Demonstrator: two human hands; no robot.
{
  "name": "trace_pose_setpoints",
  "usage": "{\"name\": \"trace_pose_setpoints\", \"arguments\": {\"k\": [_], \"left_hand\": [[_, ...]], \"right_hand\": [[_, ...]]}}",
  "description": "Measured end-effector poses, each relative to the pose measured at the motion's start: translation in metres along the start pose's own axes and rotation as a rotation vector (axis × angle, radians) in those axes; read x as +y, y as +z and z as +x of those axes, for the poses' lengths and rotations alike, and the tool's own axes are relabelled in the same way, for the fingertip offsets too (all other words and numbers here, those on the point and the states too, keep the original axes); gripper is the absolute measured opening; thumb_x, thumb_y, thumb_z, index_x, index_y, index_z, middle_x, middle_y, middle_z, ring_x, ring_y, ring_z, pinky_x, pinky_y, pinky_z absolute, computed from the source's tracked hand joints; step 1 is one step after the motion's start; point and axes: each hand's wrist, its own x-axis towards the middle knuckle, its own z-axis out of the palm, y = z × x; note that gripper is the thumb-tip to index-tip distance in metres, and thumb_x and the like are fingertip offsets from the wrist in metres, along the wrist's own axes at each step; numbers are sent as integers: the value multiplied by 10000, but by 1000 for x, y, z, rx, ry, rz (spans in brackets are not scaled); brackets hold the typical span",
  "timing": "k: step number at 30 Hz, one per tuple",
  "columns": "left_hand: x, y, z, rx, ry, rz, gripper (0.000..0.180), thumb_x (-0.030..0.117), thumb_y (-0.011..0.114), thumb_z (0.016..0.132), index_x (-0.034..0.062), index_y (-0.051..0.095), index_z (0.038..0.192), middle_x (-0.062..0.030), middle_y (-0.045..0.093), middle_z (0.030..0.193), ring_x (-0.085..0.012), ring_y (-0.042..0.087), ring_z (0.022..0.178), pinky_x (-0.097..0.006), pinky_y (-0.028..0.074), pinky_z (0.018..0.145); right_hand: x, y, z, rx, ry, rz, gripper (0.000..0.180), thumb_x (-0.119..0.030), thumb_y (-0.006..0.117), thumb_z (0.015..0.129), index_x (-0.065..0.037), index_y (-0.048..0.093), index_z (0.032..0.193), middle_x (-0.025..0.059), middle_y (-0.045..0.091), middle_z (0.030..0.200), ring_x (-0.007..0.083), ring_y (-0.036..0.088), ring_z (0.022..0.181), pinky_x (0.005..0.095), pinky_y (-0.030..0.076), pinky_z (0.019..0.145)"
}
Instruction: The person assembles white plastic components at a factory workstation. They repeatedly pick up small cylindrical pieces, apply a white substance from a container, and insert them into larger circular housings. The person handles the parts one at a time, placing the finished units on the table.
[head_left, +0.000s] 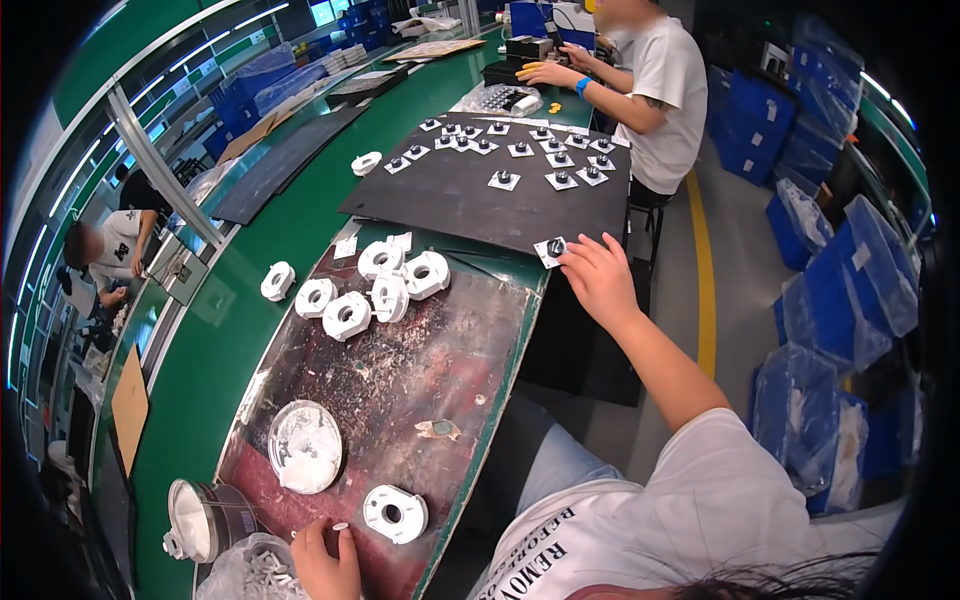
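- Left hand (325,562) rests at the near edge of the worn reddish work mat (400,370), fingers curled, a small white bit pinched at the fingertips; cannot tell what it is.
- White round part (395,513) lies flat just right of that hand, hole up, close to the mat's near right edge.
- Clear bag of small parts (250,572) sits left of the hand; a metal tin (200,520) and a round white dish (305,447) lie just beyond.
- Right hand (598,275) is stretched far forward and right, fingers spread, fingertips touching a small square white plate with a dark knob (551,249).
- That plate sits at the near right corner of the black sheet (480,200), partly over the sheet's edge, ahead and left of the palm. The right hand is far nearer to it than the left.
- Open room: bare black sheet beyond the plate; more such plates (540,150) cluster at its far side.
- A heap of white round parts (375,285) fills the mat's far end.
- Green tabletop (290,230) runs on left; another person's hands (550,70) work at the far end.
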Motion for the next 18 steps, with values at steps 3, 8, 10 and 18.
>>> {"name": "trace_pose_setpoints", "arguments": {"k": [3, 8, 10, 18], "left_hand": [[2, -1, 0, 9, -1, -16, 232, 92, 646, 753, 34, 588, 970, -127, 580, 911, -306, 550, 868, -383, 452, 768], [1, -13, 0, -40, -78, -22, 277, 153, 668, 722, 25, 603, 958, -154, 586, 897, -343, 541, 871, -427, 434, 784], [13, -19, 7, 1, -80, -1, 284, 111, 641, 706, 25, 589, 971, -164, 580, 904, -359, 539, 883, -430, 433, 801], [27, -19, 5, -41, 192, -290, 734, 373, 793, 614, 10, 508, 1185, -166, 548, 1084, -353, 506, 1002, -439, 395, 882]], "right_hand": [[-3, 0, 3, 33, -30, -14, 132, -130, 691, 754, -129, 637, 874, 12, 635, 955, 205, 592, 1035, 487, 332, 1004], [-24, -5, 14, 58, -117, 86, 108, -78, 671, 741, -124, 626, 828, 0, 620, 884, 181, 600, 979, 464, 318, 1003], [-40, -16, 17, 73, -125, 230, 124, -24, 665, 731, -91, 621, 826, 61, 611, 850, 246, 594, 892, 423, 395, 926], [-177, -40, 24, -772, 278, 1532, 124, -32, 648, 828, 10, 657, 944, 40, 598, 895, 97, 564, 812, 221, 452, 698]]}}
